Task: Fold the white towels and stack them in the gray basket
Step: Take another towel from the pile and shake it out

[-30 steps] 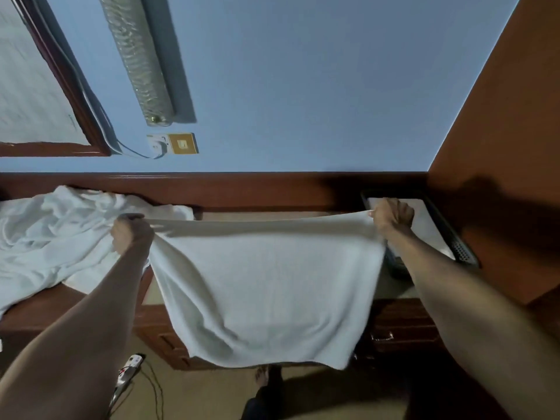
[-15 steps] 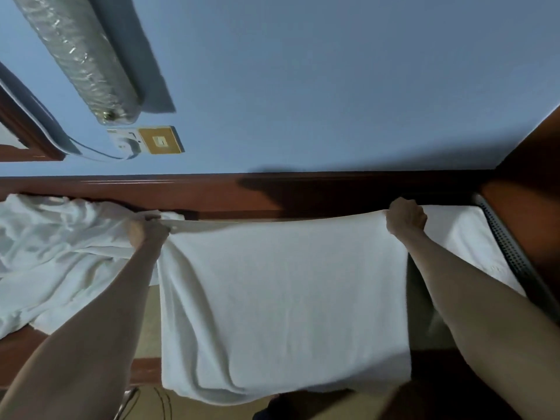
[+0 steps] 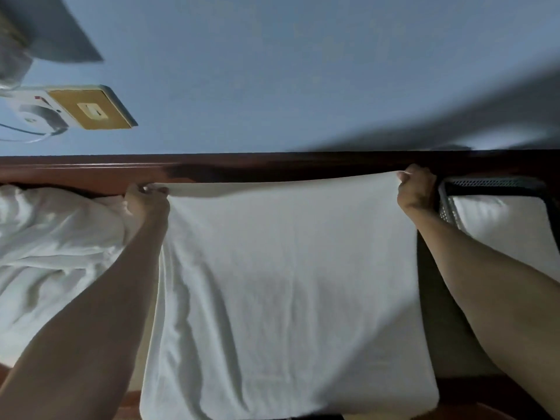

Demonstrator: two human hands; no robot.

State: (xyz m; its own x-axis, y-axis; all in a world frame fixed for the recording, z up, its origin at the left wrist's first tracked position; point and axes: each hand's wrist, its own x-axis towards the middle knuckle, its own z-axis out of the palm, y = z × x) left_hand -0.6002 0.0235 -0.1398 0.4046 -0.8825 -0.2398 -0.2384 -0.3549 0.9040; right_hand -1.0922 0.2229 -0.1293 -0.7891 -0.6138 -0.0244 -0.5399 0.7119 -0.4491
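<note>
A white towel [image 3: 288,286] lies spread flat over the wooden surface, its near edge hanging over the front. My left hand [image 3: 145,201] pinches its far left corner and my right hand [image 3: 416,189] pinches its far right corner, both close to the back rail. The gray mesh basket [image 3: 445,204] stands just right of my right hand, and a folded white towel [image 3: 503,225] lies inside it. A heap of unfolded white towels [image 3: 51,253] lies left of my left arm.
A dark wooden back rail [image 3: 272,168] runs along the far edge under a blue wall. A wall socket plate [image 3: 91,109] with a plug and cable sits at the upper left. The basket fills the right end of the surface.
The towel that hung in the air between my hands now lies on the surface. Both hands have moved forward to the back rail, and the view has tilted down and closer.
</note>
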